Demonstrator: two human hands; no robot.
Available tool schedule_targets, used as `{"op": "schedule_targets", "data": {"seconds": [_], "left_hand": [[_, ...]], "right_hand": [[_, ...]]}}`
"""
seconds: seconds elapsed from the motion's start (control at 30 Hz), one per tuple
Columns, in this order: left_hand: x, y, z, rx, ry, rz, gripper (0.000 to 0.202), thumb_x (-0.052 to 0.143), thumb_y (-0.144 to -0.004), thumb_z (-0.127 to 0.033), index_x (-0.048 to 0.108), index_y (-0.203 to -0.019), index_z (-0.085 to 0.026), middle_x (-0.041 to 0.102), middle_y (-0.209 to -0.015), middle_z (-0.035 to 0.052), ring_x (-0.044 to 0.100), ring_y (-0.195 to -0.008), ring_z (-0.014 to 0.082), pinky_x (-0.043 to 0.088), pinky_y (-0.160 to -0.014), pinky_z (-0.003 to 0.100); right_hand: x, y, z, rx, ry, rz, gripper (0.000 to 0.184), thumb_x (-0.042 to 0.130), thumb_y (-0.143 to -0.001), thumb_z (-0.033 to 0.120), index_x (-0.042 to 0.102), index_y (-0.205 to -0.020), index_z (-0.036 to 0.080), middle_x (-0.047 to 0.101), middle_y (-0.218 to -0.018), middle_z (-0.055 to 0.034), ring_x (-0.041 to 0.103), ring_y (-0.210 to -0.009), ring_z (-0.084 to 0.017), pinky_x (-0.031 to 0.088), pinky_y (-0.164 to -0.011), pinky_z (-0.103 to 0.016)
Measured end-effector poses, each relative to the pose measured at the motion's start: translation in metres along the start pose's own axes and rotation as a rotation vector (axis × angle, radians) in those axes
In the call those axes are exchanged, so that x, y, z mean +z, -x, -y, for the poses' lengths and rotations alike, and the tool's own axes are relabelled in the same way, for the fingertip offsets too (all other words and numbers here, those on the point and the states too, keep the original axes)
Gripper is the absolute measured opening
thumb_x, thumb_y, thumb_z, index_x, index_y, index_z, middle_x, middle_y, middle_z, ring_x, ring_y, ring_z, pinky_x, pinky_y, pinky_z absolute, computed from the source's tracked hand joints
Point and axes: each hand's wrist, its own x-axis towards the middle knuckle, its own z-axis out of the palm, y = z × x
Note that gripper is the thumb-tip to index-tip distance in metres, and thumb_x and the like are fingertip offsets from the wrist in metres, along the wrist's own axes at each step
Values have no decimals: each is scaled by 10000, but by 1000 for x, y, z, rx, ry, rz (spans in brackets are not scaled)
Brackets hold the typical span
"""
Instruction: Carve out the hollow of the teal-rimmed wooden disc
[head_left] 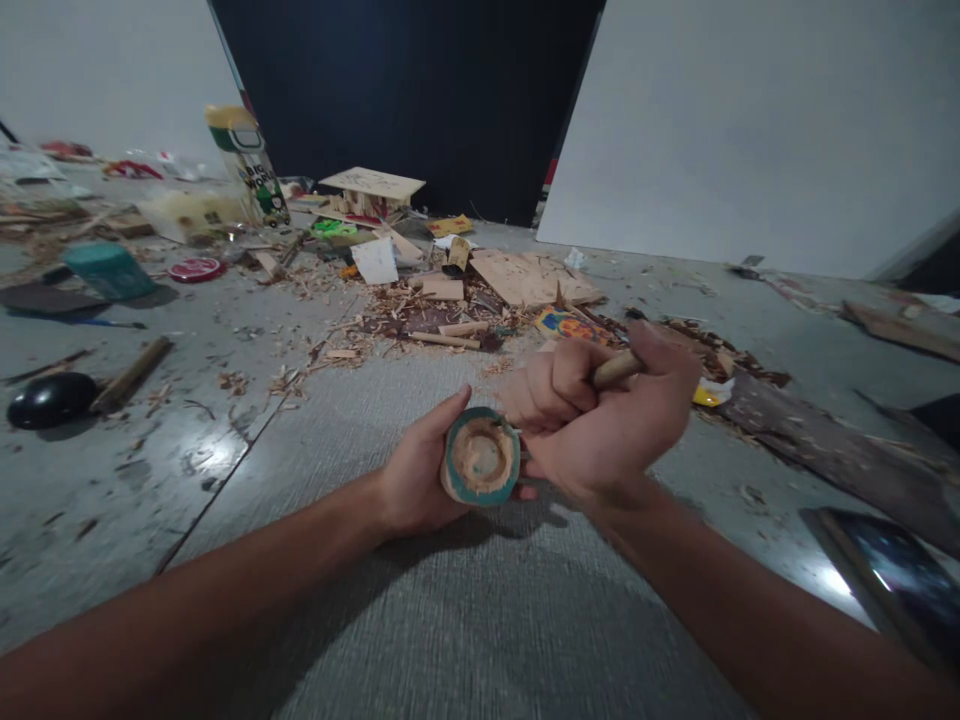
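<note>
My left hand (424, 475) is wrapped around a small round wooden piece (484, 492) with a teal rim and a rough hollow carved in its top. The hollow faces up toward me. My right hand (600, 400) is closed in a fist around a tool with a wooden handle (616, 370); the handle's end sticks out between thumb and fingers. The tool's working end is mostly hidden by the fist, near the right edge of the rim, so its exact kind does not show. Both hands are above the grey floor (450, 620).
Wood shavings and offcuts (442, 288) lie ahead with a flat board (532, 278). To the left are a teal block (110, 270), a red lid (196, 269), a black mallet head (52, 400) and a labelled jar (251, 170). A dark plank (832, 440) and glossy black object (900, 570) lie right.
</note>
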Motion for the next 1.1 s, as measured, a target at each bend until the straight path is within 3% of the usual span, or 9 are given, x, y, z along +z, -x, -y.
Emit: {"op": "schedule_targets", "data": {"seconds": [0.1,0.2,0.4,0.57,0.77,1.1], "left_hand": [[-1,1,0,-45,-45,50,706,195,-980,-610,664,-1040,-85,708,-922,151,678,-869,256,574,-737,436],[-2,1,1,-49,-97,47,715,173,-968,-637,645,-1046,-105,696,-833,137,667,-745,235,569,-621,383],[2,0,4,5,-191,-51,554,235,-984,-548,594,-934,-129,650,-802,107,630,-661,198,488,-500,277],[3,-1,7,55,-253,-24,480,276,-964,-493,579,-1028,-128,633,-791,99,603,-624,184,451,-477,253],[5,0,8,59,-291,-27,421,362,-915,-486,588,-1012,-145,628,-774,79,593,-599,174,458,-465,249],[12,1,6,51,-335,-63,396,350,-913,-449,562,-1059,-148,622,-793,81,574,-600,167,453,-442,238]], "right_hand": [[0,1,3,-6,43,53,616,495,-790,678,272,-429,231,139,-391,57,141,-335,-89,164,-339,-280],[1,3,6,3,76,74,623,505,-782,687,277,-430,226,165,-393,47,172,-344,-93,184,-357,-291],[-1,0,0,40,-16,-41,574,503,-781,613,258,-430,230,104,-389,67,101,-320,-75,128,-318,-263],[-3,-3,0,121,-91,-153,606,437,-809,641,224,-412,236,75,-389,75,66,-316,-70,102,-300,-247],[-5,-5,2,205,-140,-228,630,361,-844,660,161,-415,243,57,-385,71,49,-317,-79,91,-297,-256],[-12,-7,2,310,-200,-222,588,394,-812,623,158,-431,242,79,-382,79,61,-314,-75,104,-305,-259]]}}
